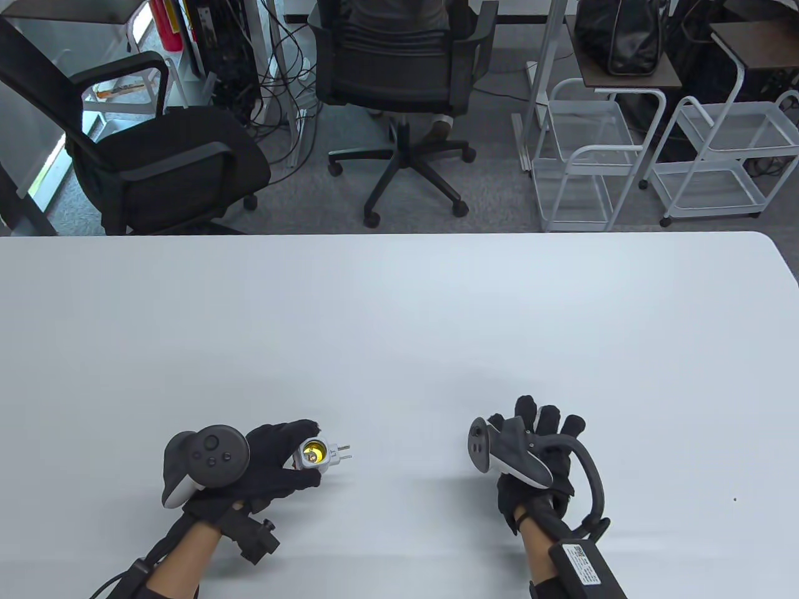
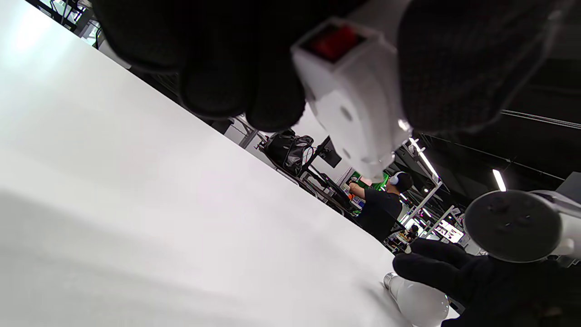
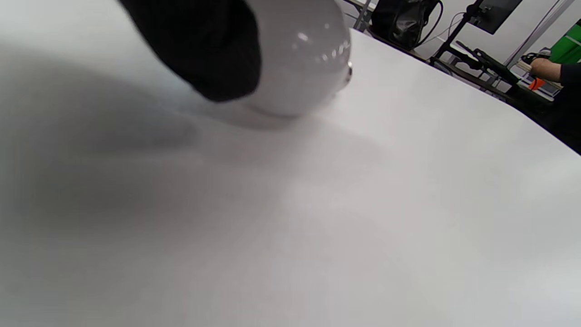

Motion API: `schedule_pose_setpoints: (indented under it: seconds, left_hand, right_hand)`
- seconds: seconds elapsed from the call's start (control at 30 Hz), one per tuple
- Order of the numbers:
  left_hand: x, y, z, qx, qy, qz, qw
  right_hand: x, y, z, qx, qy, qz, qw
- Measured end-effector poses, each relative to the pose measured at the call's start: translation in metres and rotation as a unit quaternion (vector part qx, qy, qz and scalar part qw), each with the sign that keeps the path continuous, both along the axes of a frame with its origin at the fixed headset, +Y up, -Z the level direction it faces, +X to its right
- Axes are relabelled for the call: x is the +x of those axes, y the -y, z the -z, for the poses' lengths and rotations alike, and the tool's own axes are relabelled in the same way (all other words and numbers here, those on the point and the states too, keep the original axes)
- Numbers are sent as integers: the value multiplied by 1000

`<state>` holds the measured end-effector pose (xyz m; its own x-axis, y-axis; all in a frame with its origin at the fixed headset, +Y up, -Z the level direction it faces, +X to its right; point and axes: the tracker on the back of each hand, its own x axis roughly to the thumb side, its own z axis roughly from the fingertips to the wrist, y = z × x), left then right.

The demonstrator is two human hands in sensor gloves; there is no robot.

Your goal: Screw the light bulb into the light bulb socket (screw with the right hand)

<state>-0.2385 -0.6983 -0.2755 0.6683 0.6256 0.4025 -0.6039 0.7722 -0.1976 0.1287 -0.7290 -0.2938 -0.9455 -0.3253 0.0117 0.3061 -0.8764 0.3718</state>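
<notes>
My left hand (image 1: 307, 454) holds a white light bulb socket (image 1: 315, 453) just above the table, brass opening up, two metal prongs pointing right. In the left wrist view the socket (image 2: 352, 100) shows a red switch between my gloved fingers (image 2: 254, 91). My right hand (image 1: 544, 425) lies palm down over the white light bulb, which is hidden in the table view. The bulb (image 2: 417, 302) lies on the table under my right fingers (image 2: 435, 268), metal base to the left. In the right wrist view a fingertip (image 3: 204, 50) rests on the bulb (image 3: 304, 54).
The white table (image 1: 399, 324) spreads far ahead of both hands. Office chairs (image 1: 399, 75) and wire carts (image 1: 587, 162) stand beyond its far edge. The hands are about a hand's width apart.
</notes>
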Motion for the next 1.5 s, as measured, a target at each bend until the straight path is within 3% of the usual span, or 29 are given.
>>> schedule_pose_setpoints:
  seconds: [0.13,0.23,0.33,0.53,0.7,0.77,0.9,0.97,1.07,1.23,1.3,1.4,1.5]
  left_hand:
    - [-1,1,1,-4,-3,-2,1000]
    - [0,0,1,-6,5,0,1000]
    - [1,1,1,-6,7,3,1000]
    - [2,3,1,-8,-1,3,1000]
    - [0,1,1,9,-17,15,1000]
    - [-1,2,2,6,-18,14,1000]
    - [1,7,1,-2,-9,24,1000]
    - [2,9,1,-2,-7,38,999]
    - [4,11,2,-8,-6,46,999]
    - [5,10,1,-4,-7,54,998]
    - [6,9,1,4,-12,64,998]
    - [8,8,0,16,-12,78,997]
    - [9,9,-1,25,-16,94,995]
  right_hand:
    - [3,13,4,0,13,7,1000]
    - [5,17,3,62,15,-5,998]
    - [6,17,3,71,25,9,997]
    - [14,3,4,118,54,44,991]
    - [10,-21,8,202,69,130,968]
    - [8,-28,7,245,80,173,951]
    - [5,-32,2,337,112,300,885]
    - [5,-30,-2,346,107,352,863]
    - [3,-28,-6,341,84,429,832]
    - [-8,-31,-9,307,20,572,760]
    - [-17,-33,-10,291,-6,603,743]
    - [-31,-37,-14,257,-39,643,721]
    - [-46,-38,-20,208,-69,703,677]
